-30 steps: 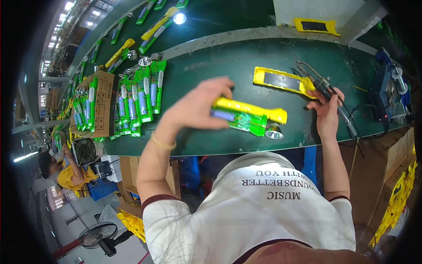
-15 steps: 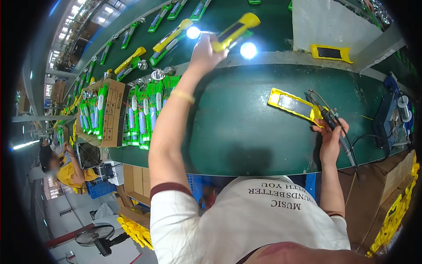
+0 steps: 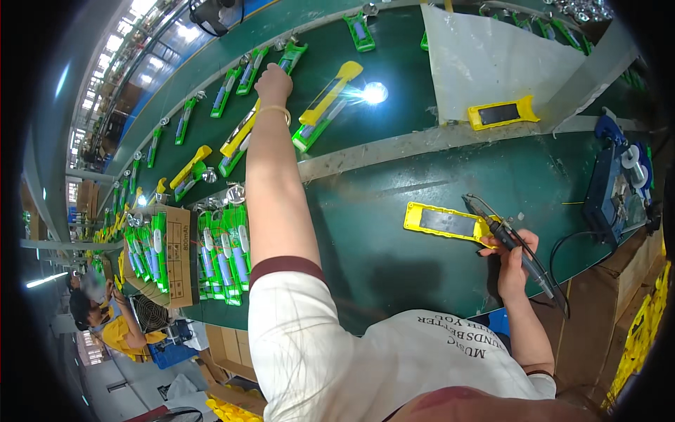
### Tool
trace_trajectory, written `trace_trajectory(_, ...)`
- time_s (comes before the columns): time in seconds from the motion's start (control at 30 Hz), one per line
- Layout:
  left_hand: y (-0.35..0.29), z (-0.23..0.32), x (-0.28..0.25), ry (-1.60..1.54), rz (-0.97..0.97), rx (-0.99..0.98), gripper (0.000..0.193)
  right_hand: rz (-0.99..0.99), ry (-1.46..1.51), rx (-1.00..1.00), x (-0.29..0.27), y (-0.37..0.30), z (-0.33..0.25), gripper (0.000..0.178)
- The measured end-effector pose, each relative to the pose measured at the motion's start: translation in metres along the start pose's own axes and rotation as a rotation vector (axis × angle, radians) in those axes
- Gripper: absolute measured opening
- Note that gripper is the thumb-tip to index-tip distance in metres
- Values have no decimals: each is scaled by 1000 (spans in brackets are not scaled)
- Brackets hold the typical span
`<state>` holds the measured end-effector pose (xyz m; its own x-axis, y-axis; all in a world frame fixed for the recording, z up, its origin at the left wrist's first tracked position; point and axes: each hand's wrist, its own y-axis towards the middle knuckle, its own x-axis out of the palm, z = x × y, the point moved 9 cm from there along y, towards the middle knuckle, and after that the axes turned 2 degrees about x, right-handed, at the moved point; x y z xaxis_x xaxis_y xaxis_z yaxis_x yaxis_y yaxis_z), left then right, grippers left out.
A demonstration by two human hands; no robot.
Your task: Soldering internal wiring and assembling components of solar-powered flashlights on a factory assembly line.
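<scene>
A blue crate stands near a yellow-clad co-worker

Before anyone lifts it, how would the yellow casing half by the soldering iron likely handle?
The yellow casing half would probably stay stiff, given its straight rim. It looks shallow and shell-like, so perhaps light for its size. Lying flat on the green bench, it would likely slide, not roll.

The yellow shell looks like smooth plastic with a dark panel set in it. The soldering iron has a matt, dark handle and metal toward its tip. The green surface is smooth, faintly glossy and scuffed. The box is matt cardboard, the reflector cup mirror-bright, the shirt creased matt cloth.
</scene>
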<state>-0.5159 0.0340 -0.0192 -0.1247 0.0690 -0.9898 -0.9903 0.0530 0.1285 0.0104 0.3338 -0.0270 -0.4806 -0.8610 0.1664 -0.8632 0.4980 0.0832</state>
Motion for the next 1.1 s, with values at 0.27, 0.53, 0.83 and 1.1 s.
trace_trajectory(0.27,-147,29,-129,-639,293,526,50,-55,13,-11,7,-1,1,34)
trace_trajectory(0.53,-436,83,-111,-672,-309,1082,45,-122,74,156,25,-5,12,25)
trace_trajectory(0.83,-432,-14,-90,-821,65,556,40,43,204,-110,-6,-9,-10,30)
trace_trajectory(1.1,-478,70,-107,-410,177,1007,42,119,393,-169,-21,-31,-13,22)
